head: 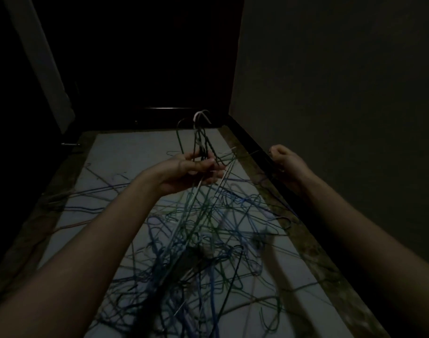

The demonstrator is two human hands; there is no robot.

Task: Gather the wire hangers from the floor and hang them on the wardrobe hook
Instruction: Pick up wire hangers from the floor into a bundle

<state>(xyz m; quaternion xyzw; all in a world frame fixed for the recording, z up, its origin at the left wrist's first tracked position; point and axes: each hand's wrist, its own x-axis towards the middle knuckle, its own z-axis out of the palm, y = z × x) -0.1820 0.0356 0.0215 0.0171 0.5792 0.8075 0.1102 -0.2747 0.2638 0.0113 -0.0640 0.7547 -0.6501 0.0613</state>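
Tangled wire hangers (199,252) are spread across the pale floor (125,152) closest to the camera, thin loops of blue, green and dark wire crossing one another in a loose heap, with a few strands trailing out to the left. No container is seen; the heap lies directly on the floor. Above it, both bare forearms are stretched forward. A bunch of gathered hangers (201,137) is gripped by the left hand (191,170), fingers curled round the necks, so that the hooks stand upward, one of them white, while the bodies hang down toward the heap. The right hand (283,158) is held further right, near the wall (330,81), its fingers curled; a thin dark wire appears to be pinched there, though this cannot be told for certain in the dim light. A mottled stone border and dark skirting run along the floor's right edge. Beyond, a dark wardrobe (145,57) closes off the far end.
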